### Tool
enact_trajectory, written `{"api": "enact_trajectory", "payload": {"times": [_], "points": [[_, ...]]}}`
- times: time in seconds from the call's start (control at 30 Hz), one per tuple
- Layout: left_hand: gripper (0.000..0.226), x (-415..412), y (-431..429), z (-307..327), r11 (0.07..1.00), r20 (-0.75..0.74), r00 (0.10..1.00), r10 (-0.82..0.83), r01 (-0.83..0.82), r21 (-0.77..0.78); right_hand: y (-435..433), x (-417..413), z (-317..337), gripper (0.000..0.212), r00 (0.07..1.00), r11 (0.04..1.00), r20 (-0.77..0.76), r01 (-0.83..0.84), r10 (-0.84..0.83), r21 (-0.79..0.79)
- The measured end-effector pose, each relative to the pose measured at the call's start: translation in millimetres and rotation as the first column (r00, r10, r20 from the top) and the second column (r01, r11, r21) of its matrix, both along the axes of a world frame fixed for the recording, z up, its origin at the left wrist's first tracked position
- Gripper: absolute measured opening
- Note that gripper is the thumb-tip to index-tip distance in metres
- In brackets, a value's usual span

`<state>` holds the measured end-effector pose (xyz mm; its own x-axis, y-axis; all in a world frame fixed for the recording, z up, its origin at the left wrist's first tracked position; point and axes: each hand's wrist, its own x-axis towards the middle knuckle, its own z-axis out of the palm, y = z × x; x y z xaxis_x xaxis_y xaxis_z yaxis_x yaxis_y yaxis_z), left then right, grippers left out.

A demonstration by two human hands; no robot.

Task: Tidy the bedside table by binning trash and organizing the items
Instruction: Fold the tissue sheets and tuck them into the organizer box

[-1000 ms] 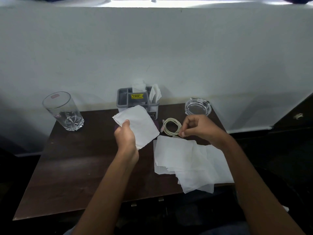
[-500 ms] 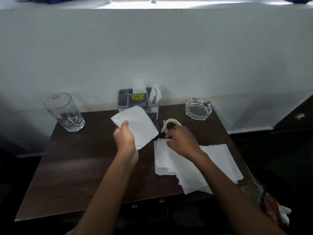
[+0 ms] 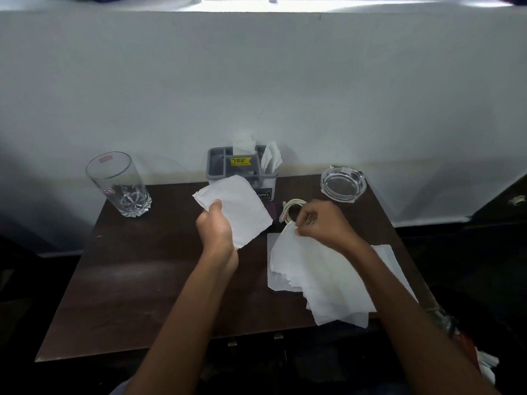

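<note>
My left hand [image 3: 218, 226] holds a folded white tissue [image 3: 242, 208] upright above the middle of the dark wooden bedside table [image 3: 142, 280]. A loose pile of white tissues [image 3: 316, 277] lies on the table's right half, reaching over the front edge. My right hand [image 3: 322, 223] pinches the far corner of the top sheet and lifts it slightly. Just behind that hand lies a coiled white cable [image 3: 292, 208].
A grey organizer caddy [image 3: 242, 173] with tissues in it stands at the back centre against the white wall. An empty drinking glass [image 3: 119, 185] is at the back left, a glass ashtray [image 3: 343, 186] at the back right. Trash shows below the table's right front corner [image 3: 482, 363].
My right hand went down onto the tissue pile, then drew up pinching the top sheet's corner. The left hand stayed in place with its tissue.
</note>
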<state>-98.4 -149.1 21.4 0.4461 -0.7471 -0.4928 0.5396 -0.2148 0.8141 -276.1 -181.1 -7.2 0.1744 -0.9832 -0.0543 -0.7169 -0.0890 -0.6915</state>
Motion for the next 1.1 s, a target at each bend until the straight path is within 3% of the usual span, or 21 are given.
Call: {"api": "enact_trajectory", "payload": {"times": [0.2,0.3,0.4,0.53,0.6,0.73,0.97,1.1], "points": [[0.012,0,-1,-4,0.998,-0.027,0.997,-0.068,0.068,-0.004,12,-16,51,0.021,0.910,0.973,0.413,-0.128,0.037,0.194],[0.015,-7,0,-5,0.987,-0.121,0.979,-0.162,0.164,0.001,17,-12,70,0.025,0.771,0.963,0.636,-0.182,0.013,0.201],[0.027,-16,2,-8,0.963,-0.228,0.936,-0.269,0.268,-0.035,16,4,76,0.028,0.595,0.974,0.796,-0.095,-0.110,0.206],[0.034,-26,8,-2,0.886,-0.347,0.816,-0.462,0.416,-0.203,14,26,64,0.026,0.603,0.952,0.737,0.211,-0.306,0.222],[0.038,-30,9,1,0.851,-0.367,0.769,-0.523,0.449,-0.271,15,31,59,0.024,0.616,0.935,0.707,0.286,-0.347,0.210],[0.041,-31,6,-4,0.868,-0.365,0.788,-0.496,0.436,-0.238,14,33,49,0.021,0.697,0.929,0.630,0.354,-0.341,0.111],[0.065,-30,6,-2,0.879,-0.412,0.777,-0.476,0.408,-0.245,12,34,41,0.021,0.718,0.921,0.607,0.384,-0.340,0.061],[0.039,-30,7,-8,0.877,-0.252,0.840,-0.481,0.465,-0.124,11,34,39,0.023,0.736,0.928,0.592,0.368,-0.329,0.058]]}}
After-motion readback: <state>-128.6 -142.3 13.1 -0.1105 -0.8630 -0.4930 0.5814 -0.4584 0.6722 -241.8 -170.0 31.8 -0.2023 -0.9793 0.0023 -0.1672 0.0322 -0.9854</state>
